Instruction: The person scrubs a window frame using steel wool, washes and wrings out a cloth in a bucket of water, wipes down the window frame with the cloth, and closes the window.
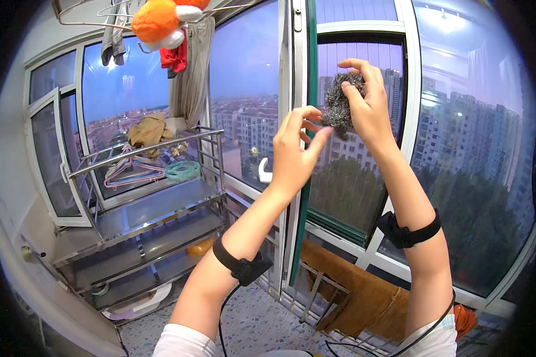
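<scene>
A dark grey, fuzzy clump (341,110), like wiry scouring mesh, is up in front of the window opening. My right hand (369,107) holds it from the right, with thumb and fingers curled round its upper part. On the lower left side of the clump, my left hand (299,143) has its fingers bent and its thumb apart from them; the fingertips reach the clump's edge, and whether they grip strands is too small to tell. Behind the hands is the window with thin vertical wires and a green-edged frame (308,178).
A metal shelf rack (155,208) at the left bears hangers (134,171), a green coil (183,170) and brown cloth (149,131). An orange plush toy (155,22) hangs above. Brown cloth (363,291) drapes over a low rail. A window handle (264,171) juts out left of my left hand.
</scene>
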A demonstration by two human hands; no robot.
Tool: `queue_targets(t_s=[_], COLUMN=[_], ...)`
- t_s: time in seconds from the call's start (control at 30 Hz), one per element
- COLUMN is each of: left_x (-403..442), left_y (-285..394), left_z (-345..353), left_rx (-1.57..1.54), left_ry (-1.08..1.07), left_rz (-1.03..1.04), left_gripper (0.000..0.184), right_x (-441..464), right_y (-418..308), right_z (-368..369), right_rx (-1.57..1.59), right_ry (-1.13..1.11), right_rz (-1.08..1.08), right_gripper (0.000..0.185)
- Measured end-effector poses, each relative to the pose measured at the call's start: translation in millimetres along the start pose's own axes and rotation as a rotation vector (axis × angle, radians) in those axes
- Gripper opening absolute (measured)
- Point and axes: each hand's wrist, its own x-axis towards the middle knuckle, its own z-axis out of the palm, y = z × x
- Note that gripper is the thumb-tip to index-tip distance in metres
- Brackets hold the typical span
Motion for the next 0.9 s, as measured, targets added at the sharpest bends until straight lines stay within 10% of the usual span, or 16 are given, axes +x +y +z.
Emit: queue_targets(t_s=[0.6, 0.8, 0.9], left_x=[31.4, 50.7, 44.9], left_y=[-5.0, -28.4, -42.3], left_z=[-9.4, -13.6, -20.6], left_rx=[-0.432, -0.260, 0.348], left_ry=[-0.035, -0.140, 0.122], left_rz=[-0.343, -0.246, 0.222], left_gripper=[0.017, 0.020, 0.038], right_x=[-12.4, 1.3, 20.2], right_y=[9.1, 7.9, 19.5], right_z=[-22.6, -9.1, 5.4], right_rx=[0.265, -0.019, -0.267], right_ry=[-0.546, -0.516, -0.283], right_rz=[-0.153, -0.250, -0.457], right_gripper=[0.051, 0.051, 0.045])
